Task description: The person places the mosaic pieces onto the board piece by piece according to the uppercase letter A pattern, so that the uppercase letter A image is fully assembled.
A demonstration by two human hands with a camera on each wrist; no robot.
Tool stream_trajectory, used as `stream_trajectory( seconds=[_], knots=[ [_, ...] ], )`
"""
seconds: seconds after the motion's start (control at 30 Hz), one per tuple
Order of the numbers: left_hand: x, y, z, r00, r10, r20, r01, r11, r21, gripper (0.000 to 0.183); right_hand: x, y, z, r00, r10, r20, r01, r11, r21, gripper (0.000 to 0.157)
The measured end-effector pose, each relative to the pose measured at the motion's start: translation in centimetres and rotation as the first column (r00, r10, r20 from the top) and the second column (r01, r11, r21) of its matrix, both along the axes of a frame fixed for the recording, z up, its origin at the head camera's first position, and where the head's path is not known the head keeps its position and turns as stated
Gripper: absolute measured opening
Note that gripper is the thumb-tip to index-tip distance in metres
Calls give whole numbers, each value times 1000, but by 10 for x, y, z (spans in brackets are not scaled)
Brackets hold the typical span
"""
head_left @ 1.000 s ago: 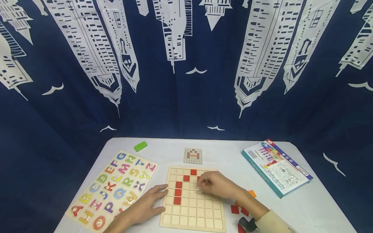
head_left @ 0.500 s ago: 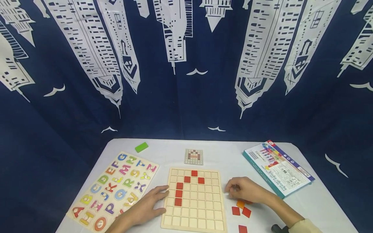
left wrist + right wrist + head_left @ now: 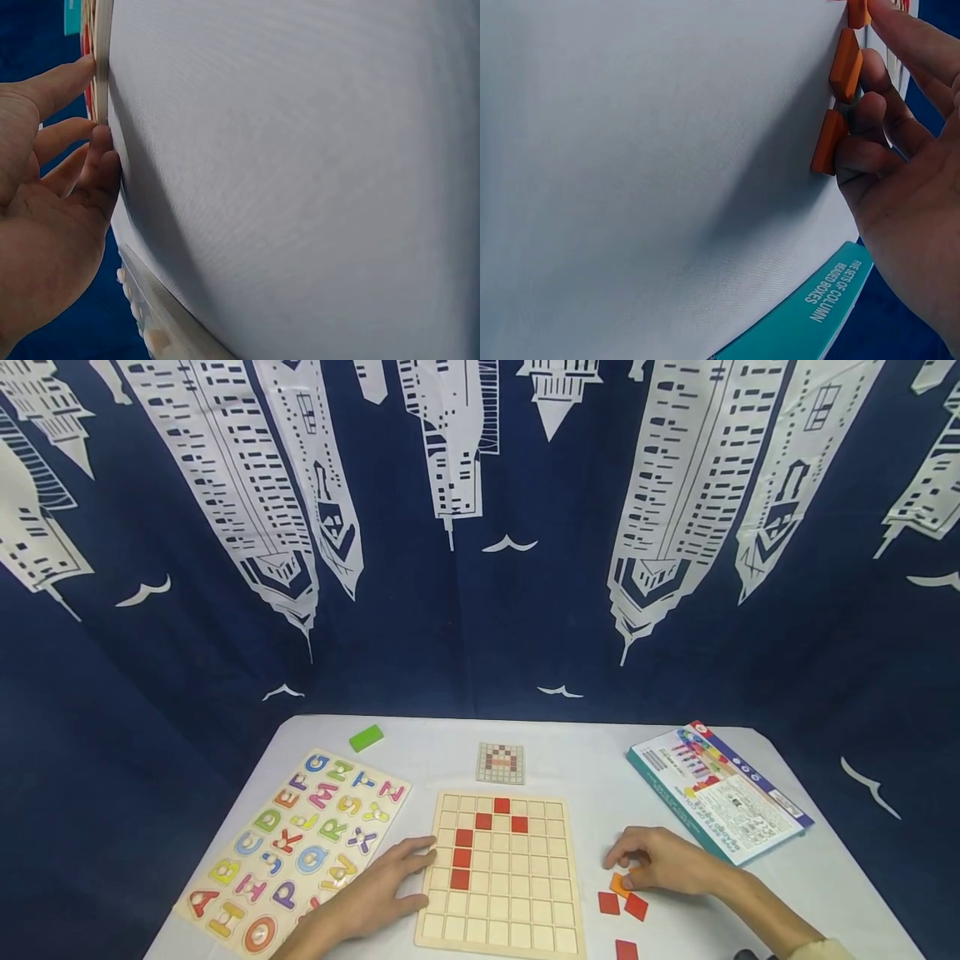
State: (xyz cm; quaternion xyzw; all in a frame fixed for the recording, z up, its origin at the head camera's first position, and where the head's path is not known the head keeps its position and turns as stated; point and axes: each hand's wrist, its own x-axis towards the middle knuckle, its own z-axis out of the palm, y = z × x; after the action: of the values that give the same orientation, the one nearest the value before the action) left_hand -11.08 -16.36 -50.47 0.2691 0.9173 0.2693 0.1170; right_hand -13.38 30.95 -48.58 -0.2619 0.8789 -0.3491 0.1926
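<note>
Head view: seemingly at the step of picking up another piece for the grid board (image 3: 498, 887), with the pattern card (image 3: 501, 763) beyond as a likely guide.
Grid board: lying flat on the white table (image 3: 570, 760), bearing six red tiles (image 3: 462, 857): one in the top row, one diagonally below on each side, three in a column at left; judging by the card, lacking a right-hand column and a middle band.
Left hand (image 3: 386, 889): fingers apart and loosely bent, touching the board's left edge, probably to steady it; gripping nothing.
Right hand (image 3: 663, 860): fingers bent over the orange tiles (image 3: 618, 885), touching them; impossible to tell whether pinching one or merely resting there.
Orange tiles: close together to the right of the board, just beyond the loose red tiles (image 3: 609, 903); three visible from the right wrist.
Unfilled cells: likely calling next for a firm pinch on a single tile, free of its neighbours, then a lift and a square, level placement.
</note>
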Motion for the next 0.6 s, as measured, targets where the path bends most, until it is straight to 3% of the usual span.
stream_trajectory(
  seconds=[0.27,0.6],
  knots=[
    [0,0,0,1000,1,-18,-1,1000,-6,61,0,-1,-3,999,22,-27,-21,1000,22,23],
    [0,0,1,1000,4,-13,-4,1000,-4,61,0,-6,-3,998,-26,-49,29,997,68,17]
  ],
)
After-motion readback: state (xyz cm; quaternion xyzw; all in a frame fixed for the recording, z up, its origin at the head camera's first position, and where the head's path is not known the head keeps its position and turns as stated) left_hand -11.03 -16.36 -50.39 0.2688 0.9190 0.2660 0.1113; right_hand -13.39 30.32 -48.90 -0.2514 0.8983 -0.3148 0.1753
